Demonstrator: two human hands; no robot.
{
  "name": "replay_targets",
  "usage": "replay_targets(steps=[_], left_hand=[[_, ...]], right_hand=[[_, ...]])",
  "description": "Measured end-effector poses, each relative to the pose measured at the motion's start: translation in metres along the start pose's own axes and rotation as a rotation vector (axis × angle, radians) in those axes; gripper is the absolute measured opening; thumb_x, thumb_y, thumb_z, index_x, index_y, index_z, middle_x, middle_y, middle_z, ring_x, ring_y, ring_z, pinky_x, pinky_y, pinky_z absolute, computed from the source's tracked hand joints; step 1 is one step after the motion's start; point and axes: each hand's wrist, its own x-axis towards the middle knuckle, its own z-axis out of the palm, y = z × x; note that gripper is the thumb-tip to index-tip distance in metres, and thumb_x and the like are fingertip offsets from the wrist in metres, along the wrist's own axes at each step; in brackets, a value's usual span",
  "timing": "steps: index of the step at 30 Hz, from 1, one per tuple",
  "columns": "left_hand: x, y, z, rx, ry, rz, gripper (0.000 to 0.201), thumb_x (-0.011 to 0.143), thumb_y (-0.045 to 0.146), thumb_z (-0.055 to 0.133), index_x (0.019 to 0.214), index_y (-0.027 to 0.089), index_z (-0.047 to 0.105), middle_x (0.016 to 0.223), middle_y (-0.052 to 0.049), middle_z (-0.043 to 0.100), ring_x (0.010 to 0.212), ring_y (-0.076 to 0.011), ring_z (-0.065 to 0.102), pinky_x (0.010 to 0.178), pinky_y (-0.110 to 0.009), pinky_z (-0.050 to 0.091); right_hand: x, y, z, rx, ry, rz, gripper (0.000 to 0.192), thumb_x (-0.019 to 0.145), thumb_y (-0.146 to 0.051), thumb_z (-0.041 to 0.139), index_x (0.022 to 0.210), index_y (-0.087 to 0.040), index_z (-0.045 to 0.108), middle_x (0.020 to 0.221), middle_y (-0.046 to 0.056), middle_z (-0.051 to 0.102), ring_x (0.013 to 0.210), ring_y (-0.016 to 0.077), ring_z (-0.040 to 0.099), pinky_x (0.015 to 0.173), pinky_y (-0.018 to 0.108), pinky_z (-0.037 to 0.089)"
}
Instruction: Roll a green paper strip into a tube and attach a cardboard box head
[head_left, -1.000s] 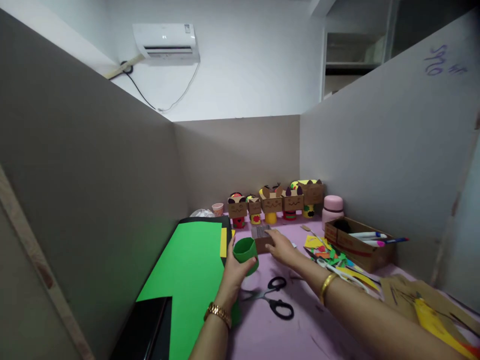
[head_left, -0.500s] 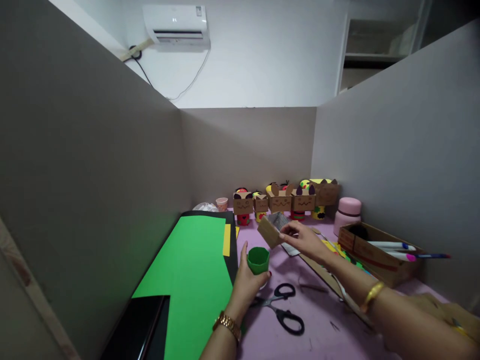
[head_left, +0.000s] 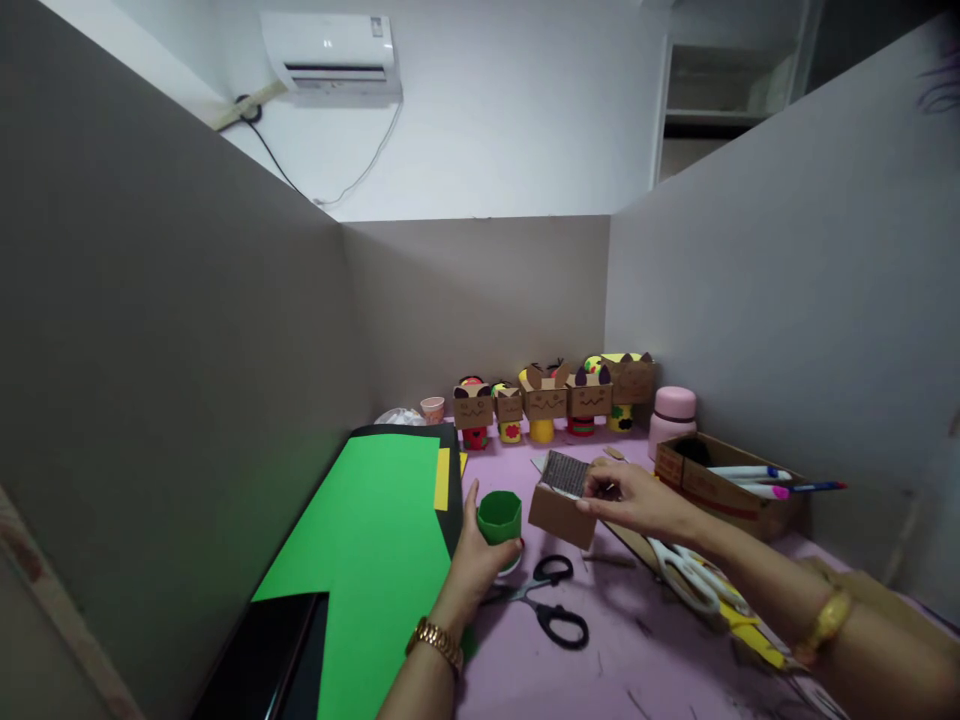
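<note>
My left hand (head_left: 480, 556) is wrapped round a green paper cup (head_left: 499, 516), held upright just above or on the purple tabletop (head_left: 517, 670). To its right, my right hand (head_left: 634, 500) pinches the upper edge of a small open cardboard box (head_left: 564, 513). Grey printed paper shows on the inside of the box. Black-handled scissors (head_left: 541, 597) lie spread on the table below the cup. My right hand's far fingers are partly hidden behind the box edge.
Green sheet (head_left: 375, 560) on black card covers the left side, with a black flat object (head_left: 259, 655) in front. Cardboard animal figures (head_left: 546, 400) line the back. At right are a pink flask (head_left: 673, 420), a cardboard box of pens (head_left: 739, 500) and white-handled scissors (head_left: 686, 575).
The cardboard box has moved down and right and turned, so more of its front face shows. My left hand keeps the cup in its grip. The view has shifted slightly.
</note>
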Motion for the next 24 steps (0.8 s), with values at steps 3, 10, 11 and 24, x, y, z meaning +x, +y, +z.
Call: replay_targets(steps=[3,10,11,24], left_hand=[[-0.002,0.002,0.002,-0.010,-0.003,-0.007,0.105,0.057,0.008,0.071,0.143,0.013,0.011,0.109,-0.009,0.061,0.103,-0.0203,0.056,0.094,-0.030,0.037],[-0.004,0.005,0.000,-0.071,0.018,-0.048,0.100,0.063,0.012,0.069,0.143,0.021,0.010,0.107,-0.008,0.064,0.098,-0.0194,0.060,0.089,-0.031,0.042],[-0.004,0.006,0.000,-0.074,0.021,-0.045,0.099,0.063,0.011,0.068,0.143,0.022,0.010,0.108,-0.007,0.064,0.098,-0.0192,0.060,0.089,-0.031,0.042],[-0.003,0.003,0.000,-0.045,-0.028,-0.061,0.105,0.060,0.011,0.072,0.143,0.021,0.010,0.106,-0.007,0.065,0.093,-0.0192,0.061,0.088,-0.031,0.042]], right_hand=[[0.003,-0.001,-0.003,-0.031,0.007,-0.011,0.020,0.076,-0.036,0.060,0.067,-0.018,0.059,0.070,0.000,0.056,0.065,0.0164,0.053,0.057,0.026,0.037],[0.008,-0.007,0.006,-0.079,-0.037,-0.032,0.017,0.072,-0.030,0.064,0.061,-0.018,0.060,0.064,0.000,0.056,0.059,0.0142,0.049,0.053,0.025,0.034],[0.008,-0.007,0.009,-0.077,-0.041,-0.033,0.016,0.072,-0.030,0.064,0.062,-0.018,0.060,0.064,0.000,0.056,0.059,0.0139,0.050,0.053,0.024,0.034],[0.036,-0.026,-0.003,-0.045,0.017,-0.071,0.022,0.080,-0.035,0.059,0.067,-0.017,0.057,0.064,-0.003,0.055,0.059,0.0128,0.052,0.053,0.025,0.038]])
